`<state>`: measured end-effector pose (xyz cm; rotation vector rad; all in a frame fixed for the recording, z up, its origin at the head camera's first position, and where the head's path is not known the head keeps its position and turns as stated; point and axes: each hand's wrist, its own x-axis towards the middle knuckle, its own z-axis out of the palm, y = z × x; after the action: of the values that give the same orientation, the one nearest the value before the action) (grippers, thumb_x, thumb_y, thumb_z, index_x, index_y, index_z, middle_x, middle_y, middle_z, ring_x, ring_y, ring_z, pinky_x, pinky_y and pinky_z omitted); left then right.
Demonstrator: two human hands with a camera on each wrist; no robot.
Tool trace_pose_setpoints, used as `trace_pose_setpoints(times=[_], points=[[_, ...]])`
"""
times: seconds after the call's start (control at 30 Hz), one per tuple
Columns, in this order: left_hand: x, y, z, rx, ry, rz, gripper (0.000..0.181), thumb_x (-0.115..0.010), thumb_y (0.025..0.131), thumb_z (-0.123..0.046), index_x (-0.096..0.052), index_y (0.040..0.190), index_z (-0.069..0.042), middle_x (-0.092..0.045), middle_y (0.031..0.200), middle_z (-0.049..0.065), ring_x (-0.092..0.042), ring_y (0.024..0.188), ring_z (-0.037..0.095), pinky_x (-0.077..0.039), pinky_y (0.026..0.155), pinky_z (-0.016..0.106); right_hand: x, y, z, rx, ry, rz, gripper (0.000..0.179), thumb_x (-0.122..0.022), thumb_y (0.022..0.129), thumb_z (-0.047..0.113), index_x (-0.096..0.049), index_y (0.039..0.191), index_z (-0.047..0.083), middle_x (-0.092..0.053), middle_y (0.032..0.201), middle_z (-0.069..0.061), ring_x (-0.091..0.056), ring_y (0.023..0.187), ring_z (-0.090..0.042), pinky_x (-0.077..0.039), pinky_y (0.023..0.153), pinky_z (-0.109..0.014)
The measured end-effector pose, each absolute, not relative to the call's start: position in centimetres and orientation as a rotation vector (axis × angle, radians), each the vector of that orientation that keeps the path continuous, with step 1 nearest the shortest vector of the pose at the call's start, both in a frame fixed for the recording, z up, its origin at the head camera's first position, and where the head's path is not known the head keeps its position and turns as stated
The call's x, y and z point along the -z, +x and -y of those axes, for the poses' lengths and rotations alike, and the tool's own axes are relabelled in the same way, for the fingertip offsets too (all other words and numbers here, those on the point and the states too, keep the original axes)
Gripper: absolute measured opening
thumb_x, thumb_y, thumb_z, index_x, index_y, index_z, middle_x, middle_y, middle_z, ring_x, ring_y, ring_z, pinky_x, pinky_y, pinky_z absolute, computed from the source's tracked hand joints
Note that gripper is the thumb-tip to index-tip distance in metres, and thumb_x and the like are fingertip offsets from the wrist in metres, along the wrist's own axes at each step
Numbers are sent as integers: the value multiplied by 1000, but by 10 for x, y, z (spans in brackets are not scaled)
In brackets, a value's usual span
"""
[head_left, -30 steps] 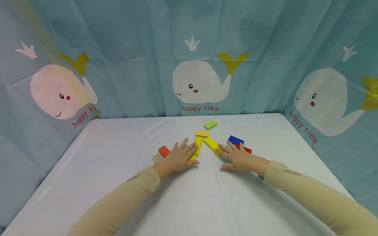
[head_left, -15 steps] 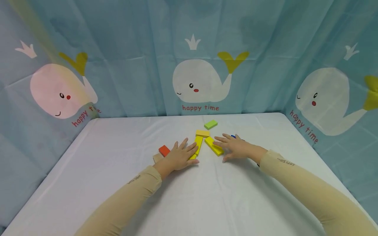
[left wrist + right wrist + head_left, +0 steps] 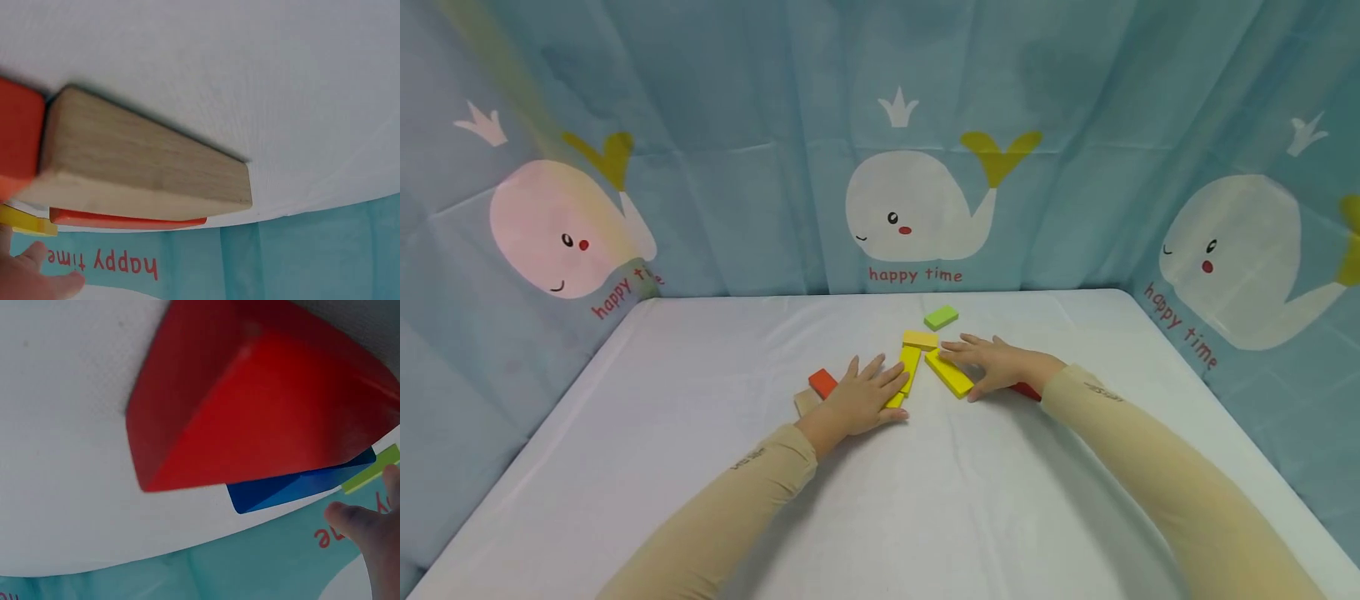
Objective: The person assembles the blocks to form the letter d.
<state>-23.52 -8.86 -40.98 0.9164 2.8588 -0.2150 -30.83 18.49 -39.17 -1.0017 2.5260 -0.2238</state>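
Note:
My left hand (image 3: 853, 404) lies spread, its fingers over a long yellow block (image 3: 912, 367) and the end of a second yellow block (image 3: 896, 401), partly hidden beneath it. My right hand (image 3: 1000, 365) is over another long yellow block (image 3: 950, 373), which slants to the right. Its fingers reach across the far end and its thumb is at the near end. Past these blocks lies a paler yellow block (image 3: 921, 340). A red block (image 3: 1027, 391) shows below my right wrist, and a blue block (image 3: 300, 487) appears behind it in the right wrist view.
Beside my left wrist lie an orange-red block (image 3: 823, 382) and a plain wooden block (image 3: 807, 402). The left wrist view shows a second orange-red block (image 3: 125, 220). A light green block (image 3: 942, 317) lies farther back. Blue whale-print curtains (image 3: 730, 208) surround the white table (image 3: 715, 350).
My right hand has moved away from me and slightly left, from beside the slanted yellow block to over its far end, now covering the blue block. My left hand stays put.

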Motion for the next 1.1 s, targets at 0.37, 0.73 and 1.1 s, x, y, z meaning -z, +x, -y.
trace_pose_setpoints(times=[0.37, 0.73, 1.1], points=[[404, -237, 89, 486, 1071, -2895, 71, -32, 97, -64, -32, 153, -21, -32, 156, -4, -48, 125, 21, -23, 111, 55, 387, -304, -180, 183, -1015, -2540, 83, -76, 79, 47, -42, 149, 18, -17, 161, -5, -2, 146, -39, -3, 105, -73], [405, -238, 87, 185, 961, -2808, 73, -41, 96, -60, -28, 155, -19, -27, 159, 0, -63, 91, 24, -50, 75, 31, 390, -305, -174, 209, -970, -2490, 91, -77, 78, 49, -35, 152, 19, -18, 161, -6, -6, 146, -41, -4, 106, -71], [405, -241, 89, 101, 921, -2780, 72, -41, 97, -60, -27, 155, -21, -24, 160, 0, -64, 97, 25, -50, 84, 35, 390, -292, -172, 240, -946, -2499, 91, -76, 79, 49, -33, 153, 17, -17, 161, -6, -5, 146, -39, -4, 106, -71]])
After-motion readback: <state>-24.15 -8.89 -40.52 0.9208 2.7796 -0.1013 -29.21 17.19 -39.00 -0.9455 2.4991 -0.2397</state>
